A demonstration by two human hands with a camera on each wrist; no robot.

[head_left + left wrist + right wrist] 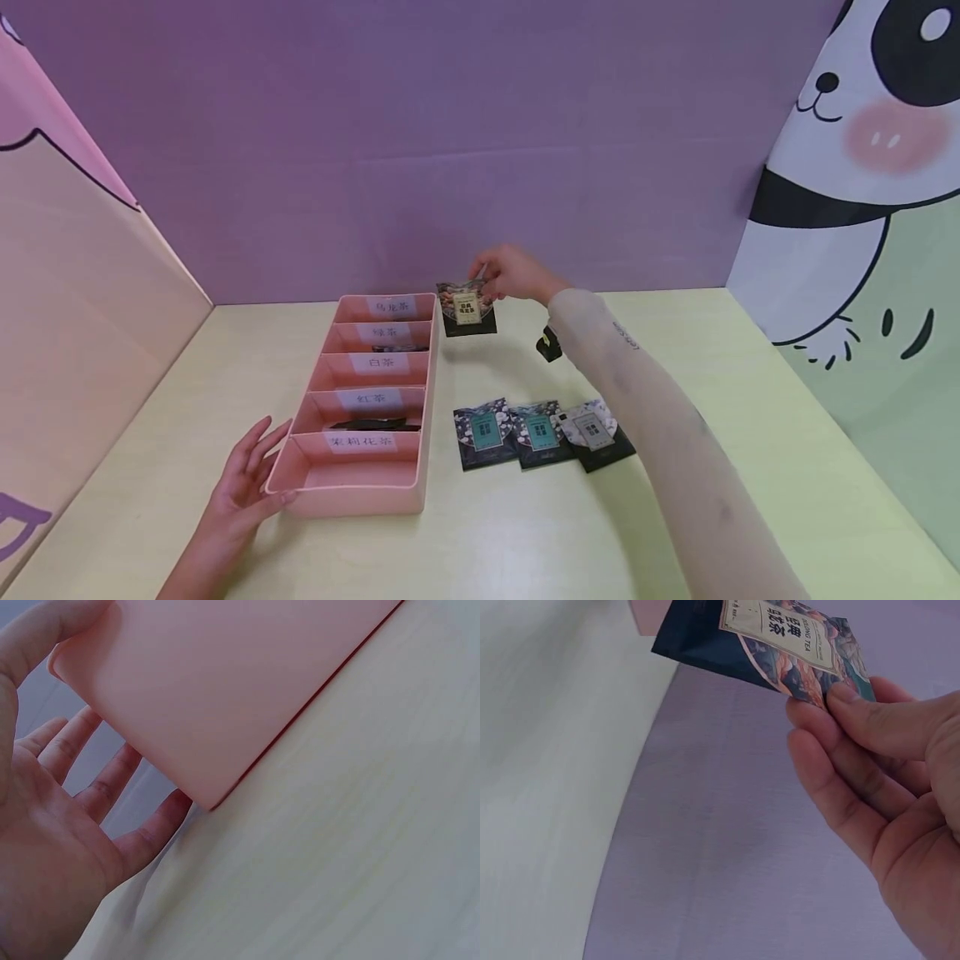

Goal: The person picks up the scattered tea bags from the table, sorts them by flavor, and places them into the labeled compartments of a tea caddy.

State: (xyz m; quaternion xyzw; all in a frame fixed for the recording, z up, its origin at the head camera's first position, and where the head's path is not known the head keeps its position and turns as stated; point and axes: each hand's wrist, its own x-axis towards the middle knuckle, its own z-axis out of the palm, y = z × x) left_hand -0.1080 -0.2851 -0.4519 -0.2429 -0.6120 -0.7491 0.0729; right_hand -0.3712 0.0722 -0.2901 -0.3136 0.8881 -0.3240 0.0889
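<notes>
My right hand [517, 273] pinches a dark oolong tea sachet [467, 308] by its upper edge, between thumb and fingers. The sachet hangs just right of the far end of a pink divided box [426, 417]. In the right wrist view, the sachet [780, 637] is tilted, and its printed front shows. My left hand [243, 483] rests at the box's near left corner. In the left wrist view, its thumb lies against one wall of the box [225, 682], and its spread, loosely bent fingers reach along the adjoining side.
Labelled compartments divide the box; dark sachets lie in the second [401, 348] and fourth [375, 424] from the far end. Right of it lie two teal-labelled sachets [483, 433] and a grey-labelled one [600, 433]. A black packet [550, 343] is partly hidden by the right forearm. A purple backdrop [465, 167] stands behind.
</notes>
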